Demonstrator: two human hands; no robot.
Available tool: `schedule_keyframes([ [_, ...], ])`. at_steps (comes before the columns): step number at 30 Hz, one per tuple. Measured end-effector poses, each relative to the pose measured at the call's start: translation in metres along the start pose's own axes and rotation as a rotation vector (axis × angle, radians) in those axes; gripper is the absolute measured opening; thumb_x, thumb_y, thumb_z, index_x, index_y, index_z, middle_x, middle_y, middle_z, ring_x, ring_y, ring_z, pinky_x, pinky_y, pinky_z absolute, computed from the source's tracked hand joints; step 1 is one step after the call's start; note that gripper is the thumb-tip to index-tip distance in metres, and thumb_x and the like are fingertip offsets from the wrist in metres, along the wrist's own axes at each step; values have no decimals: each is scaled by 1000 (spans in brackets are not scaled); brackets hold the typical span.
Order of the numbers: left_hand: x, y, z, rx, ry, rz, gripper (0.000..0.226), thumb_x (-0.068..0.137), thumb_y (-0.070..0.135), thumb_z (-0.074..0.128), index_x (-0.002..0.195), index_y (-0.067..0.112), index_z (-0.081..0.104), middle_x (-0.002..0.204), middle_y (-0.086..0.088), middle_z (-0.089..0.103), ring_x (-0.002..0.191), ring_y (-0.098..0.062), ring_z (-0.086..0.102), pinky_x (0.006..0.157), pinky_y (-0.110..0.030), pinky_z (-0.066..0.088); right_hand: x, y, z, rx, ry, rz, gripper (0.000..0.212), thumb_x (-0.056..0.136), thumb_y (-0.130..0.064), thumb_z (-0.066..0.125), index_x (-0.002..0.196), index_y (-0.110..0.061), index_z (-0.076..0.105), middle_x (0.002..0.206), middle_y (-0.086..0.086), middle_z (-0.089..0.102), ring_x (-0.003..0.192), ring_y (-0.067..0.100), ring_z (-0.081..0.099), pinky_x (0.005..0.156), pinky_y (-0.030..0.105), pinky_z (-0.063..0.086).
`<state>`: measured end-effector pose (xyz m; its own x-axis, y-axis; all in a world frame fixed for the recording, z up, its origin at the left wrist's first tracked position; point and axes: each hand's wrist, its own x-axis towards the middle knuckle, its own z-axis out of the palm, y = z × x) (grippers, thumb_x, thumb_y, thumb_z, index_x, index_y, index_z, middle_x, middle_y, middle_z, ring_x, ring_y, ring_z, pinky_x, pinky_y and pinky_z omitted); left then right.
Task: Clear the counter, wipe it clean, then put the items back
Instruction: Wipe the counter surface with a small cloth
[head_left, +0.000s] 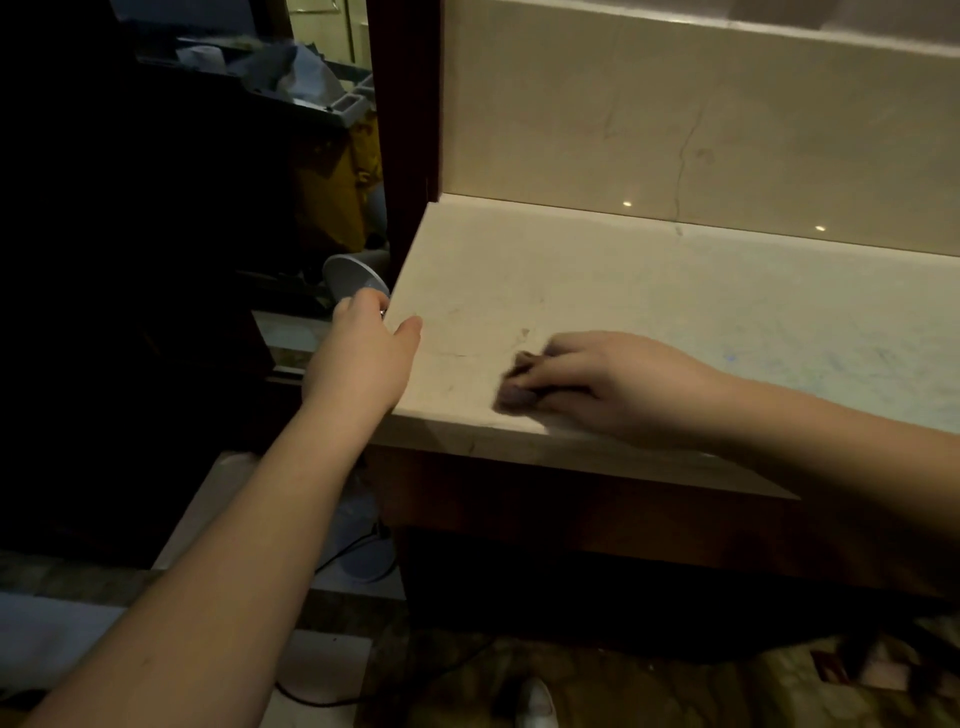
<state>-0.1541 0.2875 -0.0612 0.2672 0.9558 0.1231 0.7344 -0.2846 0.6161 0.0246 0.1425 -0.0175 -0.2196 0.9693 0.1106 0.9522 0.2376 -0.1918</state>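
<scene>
At the far left, in the dim space past the counter's end, stands a dark cleaning cart (311, 98) whose top tray holds pale crumpled cloths or papers, with a yellow bag (337, 192) hanging from its side; what the bag holds cannot be seen. Just below it a round grey disc-shaped object (353, 278) sits beside the counter's corner, perhaps a small mirror or lamp head, though the light is too poor to be sure.

The left hand (363, 358) rests at the left edge of the cream polished stone counter (649, 291), thumb lying on top; its fingers reach over the side toward the disc, and whether they grip anything cannot be told.

Further right, the right hand (618, 384) presses a small dark brownish cloth (519, 382) flat against the counter near its front edge, fingers curled over and holding the wad. The counter's visible stretch carries no items, so the wiping step appears to be in hand.

To do it well, the person would likely keep even downward pressure, work overlapping strokes out to the left corner and back to the wall, and steady the body with the left hand.
</scene>
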Motion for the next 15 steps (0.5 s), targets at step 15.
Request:
schedule_keyframes([
  [15, -6, 6, -1, 45, 48, 18, 44, 98, 40, 48, 136, 18, 43, 135, -4, 45, 106, -24, 54, 70, -35, 40, -35, 17, -7, -35, -26, -16, 30, 91, -44, 42, 111, -39, 63, 98, -1, 62, 86, 20, 62, 68, 24, 43],
])
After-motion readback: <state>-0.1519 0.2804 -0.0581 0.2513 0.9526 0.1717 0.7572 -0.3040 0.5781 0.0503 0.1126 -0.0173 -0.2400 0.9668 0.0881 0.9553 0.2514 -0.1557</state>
